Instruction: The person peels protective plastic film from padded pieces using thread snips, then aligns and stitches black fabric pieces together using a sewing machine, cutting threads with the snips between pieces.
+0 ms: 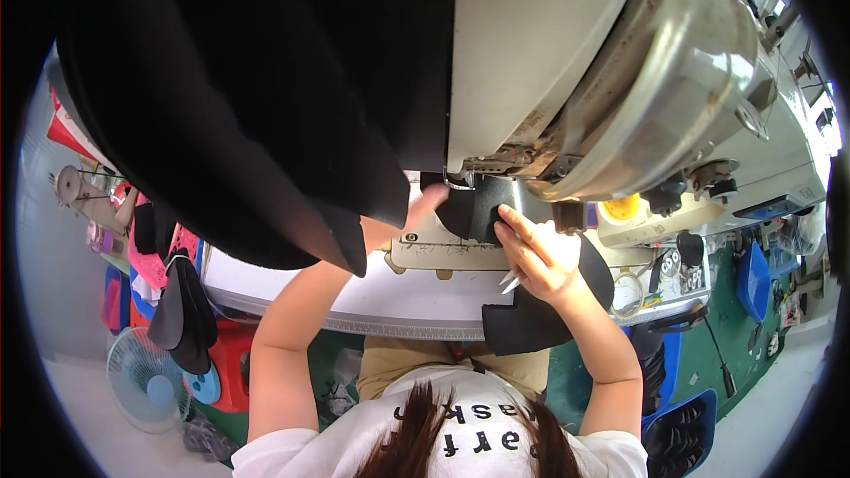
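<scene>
A black shiny piece of material (491, 204) lies under the needle area of a white sewing machine (531, 53). My right hand (544, 257) presses its extended fingertips on this piece's right side. Two pointed metal tips of small snips (511, 281) stick out from under that hand's curled fingers. My left hand (421, 210) reaches in from the left, stretched fingers by the piece's left edge next to the needle. Large black panels (266, 124) cover part of it. More black material (531, 314) hangs over the table's front edge below my right wrist.
The white table (292, 296) has a curved front edge near my lap. At left are a fan (150, 381), a red stool (232, 367) and hanging black pieces (184, 314). Blue bins (682, 434) with dark pieces stand at lower right. A small tray (677, 274) holds bobbins.
</scene>
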A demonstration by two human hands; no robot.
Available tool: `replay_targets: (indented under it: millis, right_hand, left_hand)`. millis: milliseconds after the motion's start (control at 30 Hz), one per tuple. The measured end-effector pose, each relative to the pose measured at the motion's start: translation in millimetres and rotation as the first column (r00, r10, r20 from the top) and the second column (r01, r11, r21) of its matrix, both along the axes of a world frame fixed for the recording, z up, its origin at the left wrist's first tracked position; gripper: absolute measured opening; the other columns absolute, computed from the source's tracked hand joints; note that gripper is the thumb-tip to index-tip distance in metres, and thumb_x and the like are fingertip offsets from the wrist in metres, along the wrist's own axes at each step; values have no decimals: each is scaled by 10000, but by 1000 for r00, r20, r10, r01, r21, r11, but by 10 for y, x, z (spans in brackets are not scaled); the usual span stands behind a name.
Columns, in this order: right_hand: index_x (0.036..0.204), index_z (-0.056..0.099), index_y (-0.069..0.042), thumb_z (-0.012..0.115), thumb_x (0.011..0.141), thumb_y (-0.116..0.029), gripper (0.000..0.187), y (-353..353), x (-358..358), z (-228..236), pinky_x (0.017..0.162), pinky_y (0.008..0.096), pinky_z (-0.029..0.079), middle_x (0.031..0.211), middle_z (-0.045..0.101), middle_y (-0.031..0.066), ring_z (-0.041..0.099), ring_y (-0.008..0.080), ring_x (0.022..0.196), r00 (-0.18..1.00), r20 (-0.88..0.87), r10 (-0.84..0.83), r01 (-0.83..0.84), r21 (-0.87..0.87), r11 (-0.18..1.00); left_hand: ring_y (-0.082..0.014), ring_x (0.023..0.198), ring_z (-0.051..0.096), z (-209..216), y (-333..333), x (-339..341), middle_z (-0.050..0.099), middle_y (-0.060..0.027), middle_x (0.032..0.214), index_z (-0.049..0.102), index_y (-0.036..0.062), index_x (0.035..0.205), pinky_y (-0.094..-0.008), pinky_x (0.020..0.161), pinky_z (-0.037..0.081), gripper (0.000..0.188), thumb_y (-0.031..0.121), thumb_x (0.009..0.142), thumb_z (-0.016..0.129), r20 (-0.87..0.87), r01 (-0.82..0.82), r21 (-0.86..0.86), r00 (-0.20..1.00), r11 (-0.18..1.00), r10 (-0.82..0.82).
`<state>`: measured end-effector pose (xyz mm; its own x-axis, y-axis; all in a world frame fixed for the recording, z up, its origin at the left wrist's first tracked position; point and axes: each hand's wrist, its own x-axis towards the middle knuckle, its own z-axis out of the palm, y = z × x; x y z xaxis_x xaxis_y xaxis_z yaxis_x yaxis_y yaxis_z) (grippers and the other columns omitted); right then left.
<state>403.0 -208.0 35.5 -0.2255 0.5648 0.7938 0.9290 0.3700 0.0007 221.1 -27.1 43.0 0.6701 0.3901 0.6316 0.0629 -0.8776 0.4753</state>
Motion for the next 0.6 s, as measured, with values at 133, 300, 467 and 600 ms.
replay_targets:
  millis: [133,300,467,600]
  right_hand:
    - [977,723,-16,690,645,-43,335,-6,38,72,555,271,491,984,708,96,652,172,674,999,45,28,-29,15,999]
    - [971,729,-36,710,661,-41,311,-10,24,130,544,267,490,981,709,90,654,174,674,998,51,29,-29,3,1000]
    - [972,731,-41,716,662,-51,311,17,44,123,547,262,494,998,711,100,664,191,685,998,50,35,-36,29,999]
    - [1025,726,-66,727,646,-50,380,112,81,128,631,292,521,1050,701,98,674,209,787,999,36,22,-23,23,999]
  left_hand:
    - [-314,977,631,-228,-106,-14,665,-151,1011,621,58,1125,-374,770,533,371,195,798,729,186,-102,623,982,775,-21]
    - [-285,1017,650,-220,-209,-27,680,-92,994,637,80,1025,-409,760,542,266,65,770,711,226,-107,731,970,674,-90]
    - [-240,1022,665,-131,-285,-35,685,-52,969,650,91,976,-466,768,525,215,76,771,711,217,-110,720,974,685,-71]
    - [-226,978,666,-96,-218,13,685,-50,953,662,83,985,-463,759,517,215,79,774,702,219,-134,724,975,676,-41]
